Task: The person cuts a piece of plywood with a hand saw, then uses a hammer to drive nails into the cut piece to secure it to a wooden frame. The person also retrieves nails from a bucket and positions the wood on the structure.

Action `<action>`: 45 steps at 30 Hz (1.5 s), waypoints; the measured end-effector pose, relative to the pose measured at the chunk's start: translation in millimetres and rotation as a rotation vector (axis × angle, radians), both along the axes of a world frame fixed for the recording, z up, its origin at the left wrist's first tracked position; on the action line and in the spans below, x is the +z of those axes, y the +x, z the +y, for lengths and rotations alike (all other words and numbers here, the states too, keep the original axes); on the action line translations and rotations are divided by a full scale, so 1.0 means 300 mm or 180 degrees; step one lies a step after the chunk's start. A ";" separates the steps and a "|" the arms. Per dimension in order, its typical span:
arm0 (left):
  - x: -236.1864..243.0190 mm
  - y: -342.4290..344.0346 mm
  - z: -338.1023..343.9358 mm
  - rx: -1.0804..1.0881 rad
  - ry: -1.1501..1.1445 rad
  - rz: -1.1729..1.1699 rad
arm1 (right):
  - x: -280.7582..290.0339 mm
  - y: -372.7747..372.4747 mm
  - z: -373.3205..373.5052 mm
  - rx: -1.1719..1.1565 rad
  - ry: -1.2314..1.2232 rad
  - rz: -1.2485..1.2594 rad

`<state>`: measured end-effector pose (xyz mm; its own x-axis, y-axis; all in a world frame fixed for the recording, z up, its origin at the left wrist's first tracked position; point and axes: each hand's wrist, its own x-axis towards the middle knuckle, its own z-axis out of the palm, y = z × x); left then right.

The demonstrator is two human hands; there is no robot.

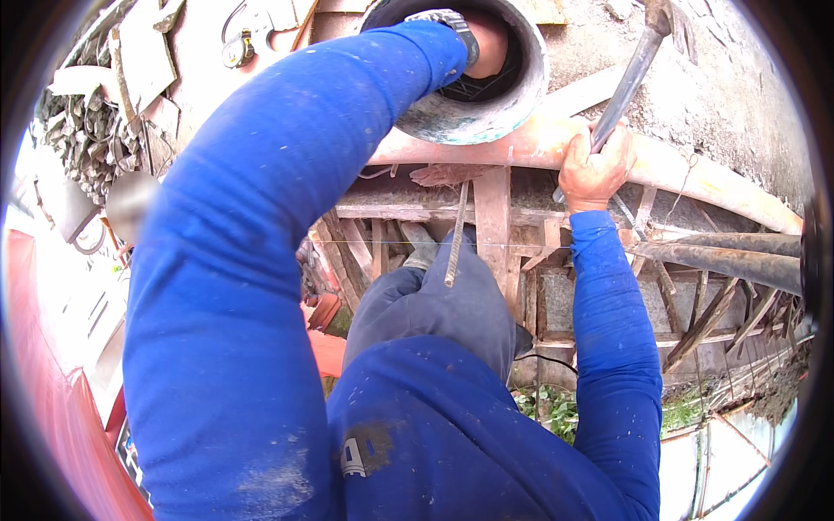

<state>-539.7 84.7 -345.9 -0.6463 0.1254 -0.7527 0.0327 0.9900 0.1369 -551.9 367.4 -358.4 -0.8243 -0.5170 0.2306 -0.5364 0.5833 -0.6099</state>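
My left hand reaches down into a round, dirty bucket at the top middle. The bucket's wall and shadow hide its fingers, so I cannot make out whether they hold anything. A watch with a dark strap is on that wrist. To the right, my right hand is wrapped around the metal handle of a hammer. The hammer points up and away, with its head near the top edge. Just under that hand runs a long pale wooden board, beside the bucket.
A ribbed steel bar sticks out toward my legs. Rusty metal pipes come in from the right. At upper left lie a tape measure and a heap of broken pieces. Timber framing stands below the board.
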 end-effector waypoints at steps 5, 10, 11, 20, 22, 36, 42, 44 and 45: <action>0.142 0.064 -0.083 0.0754 0.0667 0.0455 | -0.011 0.001 0.006 -0.0072 0.0041 -0.0061; 0.450 0.216 -0.114 0.2271 0.2034 0.0122 | 0.004 0.002 0.007 -0.0083 0.0009 -0.0125; 0.490 0.264 -0.126 0.2474 0.2296 0.0389 | 0.002 0.002 0.010 -0.0091 0.0033 -0.0115; 0.678 0.907 -0.176 0.4536 0.2850 0.1394 | -0.031 0.001 0.017 -0.0069 0.0108 0.0022; 0.728 1.027 -0.122 0.4885 0.2784 0.1631 | -0.029 -0.002 0.011 0.0036 0.0097 0.0017; 0.726 2.269 0.001 0.6875 0.2128 0.3692 | 0.367 0.048 0.008 0.1079 0.0543 -0.0824; 0.310 2.603 0.123 0.7979 0.1819 0.4416 | 0.846 0.400 -0.300 0.2219 0.0852 -0.0733; 0.181 2.688 0.160 0.8240 0.1806 0.4484 | 0.952 0.524 -0.440 0.2843 0.1179 -0.0299; 0.138 2.719 0.181 0.8428 0.1641 0.4238 | 0.999 0.629 -0.517 0.2986 0.1273 -0.0297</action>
